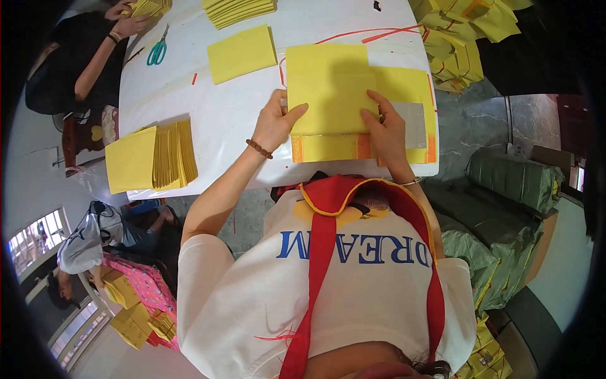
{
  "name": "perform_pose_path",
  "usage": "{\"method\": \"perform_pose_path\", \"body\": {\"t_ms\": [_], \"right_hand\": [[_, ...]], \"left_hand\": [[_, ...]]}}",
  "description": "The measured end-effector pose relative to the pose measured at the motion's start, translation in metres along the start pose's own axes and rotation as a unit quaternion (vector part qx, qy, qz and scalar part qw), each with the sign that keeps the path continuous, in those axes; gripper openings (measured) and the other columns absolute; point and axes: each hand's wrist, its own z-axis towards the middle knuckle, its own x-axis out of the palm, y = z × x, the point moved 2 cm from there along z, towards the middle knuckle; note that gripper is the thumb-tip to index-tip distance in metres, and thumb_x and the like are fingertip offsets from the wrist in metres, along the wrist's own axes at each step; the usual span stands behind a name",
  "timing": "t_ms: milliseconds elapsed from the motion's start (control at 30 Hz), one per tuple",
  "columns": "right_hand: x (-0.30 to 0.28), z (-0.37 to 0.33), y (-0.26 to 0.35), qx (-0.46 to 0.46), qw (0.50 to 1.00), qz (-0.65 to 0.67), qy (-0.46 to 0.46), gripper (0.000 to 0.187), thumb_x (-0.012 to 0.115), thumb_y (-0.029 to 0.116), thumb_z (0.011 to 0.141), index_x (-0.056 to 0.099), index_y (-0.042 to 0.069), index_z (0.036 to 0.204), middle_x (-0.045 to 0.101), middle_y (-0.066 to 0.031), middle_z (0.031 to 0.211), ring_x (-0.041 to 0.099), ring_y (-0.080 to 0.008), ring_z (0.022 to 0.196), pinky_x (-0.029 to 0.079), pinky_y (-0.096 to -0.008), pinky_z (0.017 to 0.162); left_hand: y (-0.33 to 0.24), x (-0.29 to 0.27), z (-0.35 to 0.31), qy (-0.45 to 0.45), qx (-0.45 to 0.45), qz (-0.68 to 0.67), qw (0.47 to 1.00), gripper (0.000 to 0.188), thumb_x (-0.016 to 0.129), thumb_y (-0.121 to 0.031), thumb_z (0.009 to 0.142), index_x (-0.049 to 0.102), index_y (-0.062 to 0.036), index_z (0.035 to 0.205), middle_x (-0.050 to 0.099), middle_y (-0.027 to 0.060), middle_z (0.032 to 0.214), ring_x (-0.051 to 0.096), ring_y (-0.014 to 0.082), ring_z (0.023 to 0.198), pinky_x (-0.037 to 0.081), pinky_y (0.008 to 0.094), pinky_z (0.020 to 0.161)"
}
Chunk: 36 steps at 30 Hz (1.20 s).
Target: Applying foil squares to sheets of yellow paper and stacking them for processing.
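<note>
A folded yellow paper sheet (329, 95) lies in front of me near the table's front edge. My left hand (275, 121) grips its left side, thumb on top and fingers beneath. At its right side my right hand (386, 129) is closed on the edge, thumb and forefinger over the paper. Below its lower edge shows a yellow strip with orange patches (363, 146). Partly under my right hand lie more yellow sheets (401, 79), with a silver-grey rectangle (415, 123) and orange marks on them.
A fanned stack of folded yellow paper (173, 155) stands at the table's left front. Farther back lie a yellow packet (242, 54), another stack (238, 11), red ribbon (391, 34) and teal scissors (157, 52). A co-worker's hands (129, 24) hold yellow paper at the far left. Green wrapped bales (505, 183) stand right.
</note>
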Motion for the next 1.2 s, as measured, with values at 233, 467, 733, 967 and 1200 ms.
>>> {"method": "perform_pose_path", "body": {"t_ms": [233, 467, 733, 967, 1200], "right_hand": [[-0.003, 0.000, 0.003, 0.028, 0.999, -0.037, 0.010, 0.038, 0.063, 0.015, 0.080, 0.058, 0.007, 0.118, 0.062, -0.0109, 0.072, 0.054, -0.0117, 0.059, 0.044, -0.0270, 0.056], [-0.006, -0.004, 0.009, 0.059, 0.997, -0.014, 0.043, 0.041, 0.064, 0.015, 0.080, 0.056, 0.008, 0.120, 0.063, -0.0153, 0.091, 0.061, -0.0203, 0.077, 0.047, -0.0287, 0.064], [-0.006, -0.048, 0.003, -0.226, 0.866, -0.422, 0.142, 0.060, 0.056, 0.035, 0.084, 0.039, 0.010, 0.136, 0.033, -0.0090, 0.145, 0.027, -0.0278, 0.135, 0.017, -0.0582, 0.104], [-0.015, -0.038, -0.007, -0.194, 0.905, -0.339, 0.170, 0.055, 0.053, 0.030, 0.088, 0.039, 0.005, 0.135, 0.037, -0.0109, 0.142, 0.031, -0.0274, 0.133, 0.022, -0.0518, 0.106], [-0.037, -0.028, 0.022, -0.088, 0.994, 0.031, 0.062, 0.045, 0.049, 0.015, 0.091, 0.041, 0.001, 0.133, 0.047, -0.0180, 0.132, 0.041, -0.0265, 0.126, 0.030, -0.0326, 0.104]], "left_hand": [[-0.046, 0.029, -0.012, -0.128, 0.378, 0.415, 0.818, 0.048, 0.069, -0.027, 0.075, 0.053, -0.0092, 0.117, 0.044, 0.0133, 0.128, 0.038, 0.0331, 0.119, 0.030, 0.0474, 0.096], [-0.020, 0.058, -0.009, -0.011, 0.370, 0.525, 0.766, 0.049, 0.059, -0.042, 0.083, 0.052, -0.0186, 0.125, 0.039, 0.0134, 0.135, 0.031, 0.0356, 0.126, 0.025, 0.0520, 0.101], [-0.020, 0.057, -0.007, 0.014, 0.378, 0.518, 0.768, 0.057, 0.060, -0.046, 0.080, 0.049, -0.0182, 0.128, 0.038, 0.0146, 0.135, 0.031, 0.0358, 0.125, 0.024, 0.0524, 0.100], [-0.024, 0.058, -0.006, 0.033, 0.431, 0.536, 0.725, 0.060, 0.063, -0.039, 0.077, 0.049, -0.0075, 0.126, 0.045, 0.0201, 0.126, 0.042, 0.0352, 0.112, 0.036, 0.0448, 0.089], [-0.049, 0.035, -0.001, 0.016, 0.404, 0.516, 0.756, 0.056, 0.065, -0.014, 0.071, 0.049, -0.0059, 0.124, 0.056, 0.0167, 0.115, 0.056, 0.0294, 0.097, 0.048, 0.0368, 0.079]]}}
